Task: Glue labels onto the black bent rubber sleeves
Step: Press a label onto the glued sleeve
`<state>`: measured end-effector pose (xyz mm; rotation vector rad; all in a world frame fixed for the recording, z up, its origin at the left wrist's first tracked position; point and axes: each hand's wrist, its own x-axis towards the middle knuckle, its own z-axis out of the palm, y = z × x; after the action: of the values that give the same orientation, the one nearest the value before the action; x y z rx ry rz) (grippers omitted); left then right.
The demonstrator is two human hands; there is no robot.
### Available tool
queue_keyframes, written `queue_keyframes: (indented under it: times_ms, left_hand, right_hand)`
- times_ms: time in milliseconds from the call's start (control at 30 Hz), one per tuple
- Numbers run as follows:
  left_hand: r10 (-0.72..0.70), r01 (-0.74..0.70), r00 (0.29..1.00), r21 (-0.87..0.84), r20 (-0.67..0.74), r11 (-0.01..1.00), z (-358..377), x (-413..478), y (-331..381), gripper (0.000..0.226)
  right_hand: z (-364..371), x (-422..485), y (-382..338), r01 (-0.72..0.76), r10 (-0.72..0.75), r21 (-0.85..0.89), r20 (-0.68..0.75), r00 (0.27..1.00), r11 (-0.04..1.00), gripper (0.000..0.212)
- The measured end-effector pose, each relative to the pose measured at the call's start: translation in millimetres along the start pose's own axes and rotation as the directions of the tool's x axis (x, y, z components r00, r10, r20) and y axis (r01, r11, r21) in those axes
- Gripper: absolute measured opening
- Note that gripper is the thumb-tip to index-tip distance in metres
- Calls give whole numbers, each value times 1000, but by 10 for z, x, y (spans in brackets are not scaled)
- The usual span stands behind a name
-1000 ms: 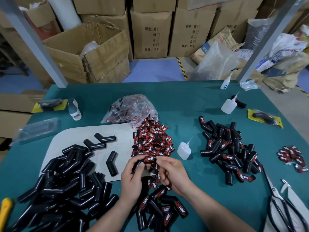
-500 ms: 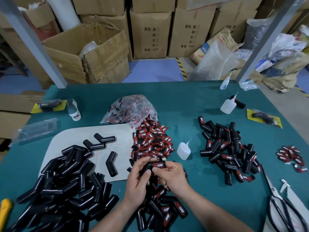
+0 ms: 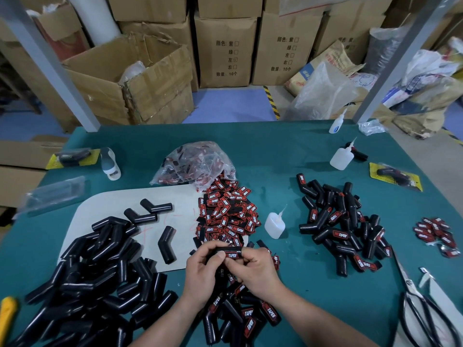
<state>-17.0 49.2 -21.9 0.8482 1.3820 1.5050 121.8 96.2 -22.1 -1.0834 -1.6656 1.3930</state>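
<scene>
A: Two grips on one piece, is that right?

B: Yes. The left grip (image 3: 203,269) curls round one end of a bent sleeve (image 3: 231,248), and the right grip (image 3: 255,269) pinches the other end. Both are closed on it, low over the near part of the desk (image 3: 288,159), above a heap of finished pieces (image 3: 240,316).

A: And the label?

B: One red-and-black label (image 3: 234,254) lies on the upper face of that bent sleeve, between the two grips. Whether its glue has set, I cannot tell.

A: How will the bent sleeve behave?

B: Light, I judge, and soft. It is hollow rubber that should give under a squeeze and spring back. Rubber should not slip in the fingers. The label looks thin and flexible, and on wet glue it may slide.

A: Where should one hold it, then?

B: By the two plain ends, either side of the bend, and gently, so the tube stays round. Press only on the label's middle, because its edges may ooze glue onto the fingers.

A: Supplies?

B: Bare sleeves (image 3: 95,271) are heaped to the left. Loose labels (image 3: 225,214) lie just beyond the grips, and a glue bottle (image 3: 274,225) stands beside them.
</scene>
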Motion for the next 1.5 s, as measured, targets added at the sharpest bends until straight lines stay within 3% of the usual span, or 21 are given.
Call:
queue_keyframes:
  times_ms: [200, 333, 500, 667, 1000, 1100, 1200, 1300, 1500]
  left_hand:
    - [-3, 3, 1000, -11, 3, 1000, -5, -8, 20, 28]
    - [-1, 1, 1000, -7, -4, 1000, -5, -12, 20, 18]
    - [-66, 64, 997, -41, -47, 997, -5, 29, 22, 17]
    - [-74, 73, 995, -13, -67, 997, -57, 70, -5, 27]
    - [-43, 44, 997, 11, -59, 999, -54, 59, -18, 16]
    - [45, -38, 996, 82, -73, 996, -31, 12, -20, 18]
    - [182, -181, 983, 190, 11, 965, -11, -50, -3, 20]
    - [213, -217, 976, 249, 41, 944, -2, -44, 7, 28]
    - [254, -261, 965, 315, 64, 912, -14, -30, -46, 26]
  right_hand:
    - [-12, -1, -32, 22, -23, 17, 13, 1000, 1000, 38]
    - [-5, -1, -44, -10, 9, 22, 32, 999, 1000, 38]
    - [-137, 75, -105, -17, 23, -28, 214, 977, 999, 28]
    - [-165, 130, -112, -90, 87, 100, 38, 996, 991, 17]
    - [-171, 116, -130, -155, 148, 181, 54, 988, 971, 20]
    - [-157, 107, -142, -154, 131, 215, 119, 984, 964, 25]
    - [-117, 95, -134, -166, 155, 173, 72, 985, 971, 41]
    - [-120, 100, -108, -193, 186, 172, 53, 981, 966, 44]
    - [-65, 81, -120, -303, 276, 354, 128, 953, 885, 21]
